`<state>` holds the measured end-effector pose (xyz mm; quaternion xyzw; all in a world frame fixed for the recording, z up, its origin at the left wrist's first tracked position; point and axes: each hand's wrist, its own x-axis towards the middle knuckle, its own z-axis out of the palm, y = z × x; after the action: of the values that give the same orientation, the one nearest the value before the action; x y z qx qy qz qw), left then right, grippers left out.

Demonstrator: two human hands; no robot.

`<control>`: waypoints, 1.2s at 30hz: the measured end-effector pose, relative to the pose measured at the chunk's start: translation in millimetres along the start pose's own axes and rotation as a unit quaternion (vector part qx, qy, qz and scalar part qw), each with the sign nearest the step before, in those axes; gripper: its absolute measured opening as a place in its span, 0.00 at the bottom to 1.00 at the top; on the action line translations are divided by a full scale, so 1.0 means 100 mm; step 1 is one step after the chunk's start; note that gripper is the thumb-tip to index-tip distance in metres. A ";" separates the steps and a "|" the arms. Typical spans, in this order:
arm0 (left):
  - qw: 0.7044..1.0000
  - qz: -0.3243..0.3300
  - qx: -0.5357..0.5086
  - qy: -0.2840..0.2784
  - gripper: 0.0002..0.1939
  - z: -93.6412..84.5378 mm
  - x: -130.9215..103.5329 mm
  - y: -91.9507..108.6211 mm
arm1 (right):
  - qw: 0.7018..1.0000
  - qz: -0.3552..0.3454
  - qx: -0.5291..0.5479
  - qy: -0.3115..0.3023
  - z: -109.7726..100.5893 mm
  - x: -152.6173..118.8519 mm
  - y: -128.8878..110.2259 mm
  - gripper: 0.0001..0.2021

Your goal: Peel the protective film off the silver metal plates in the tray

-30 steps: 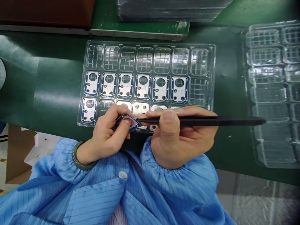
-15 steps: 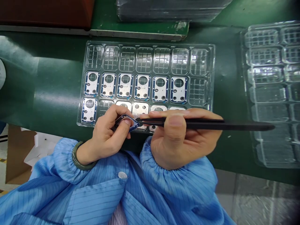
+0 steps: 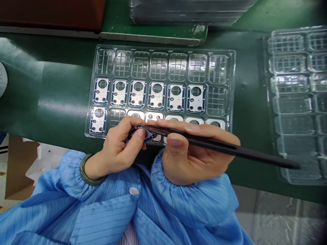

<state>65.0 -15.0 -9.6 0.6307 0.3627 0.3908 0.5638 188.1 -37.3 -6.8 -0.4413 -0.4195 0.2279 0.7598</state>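
My left hand (image 3: 122, 146) pinching a blue-edged plate (image 3: 146, 135) above the near edge of the clear tray (image 3: 233, 81), my right hand (image 3: 196, 154) gripping black tweezers (image 3: 219, 143), tips at the plate, tray's far row of pockets empty, bare worktop (image 3: 251, 102) between it and the right-side tray (image 3: 293, 119)

No readable text, label, brand, number or sign is visible.

Worktop (image 3: 63, 85): bright, with a pale, shiny patch on the left
Clear tray (image 3: 233, 88): small white shines on its plastic
Hands: lit well, easy to see
Right side: plastic looks hazy, top corner goes dark
Edges: straight things look bent
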 end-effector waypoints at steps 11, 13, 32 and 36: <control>1.000 -0.002 -0.018 -0.005 0.09 0.00 0.00 0.01 | 0.998 -0.040 -0.039 -0.004 0.00 0.00 0.02 0.11; 1.000 -0.011 -0.010 0.000 0.09 0.00 0.00 0.01 | 0.999 -0.037 -0.037 -0.005 0.01 0.00 0.01 0.11; 0.999 -0.021 -0.003 0.026 0.10 0.01 0.01 0.03 | 0.998 -0.038 -0.055 -0.010 0.01 -0.02 0.03 0.10; 1.000 -0.012 0.005 0.028 0.10 0.01 0.02 0.04 | 0.998 -0.043 -0.050 -0.018 0.01 -0.02 0.04 0.11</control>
<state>67.3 -14.1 -5.5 0.6180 0.3877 0.3993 0.5552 186.4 -36.4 -11.5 -0.4559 -0.4627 0.1812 0.7384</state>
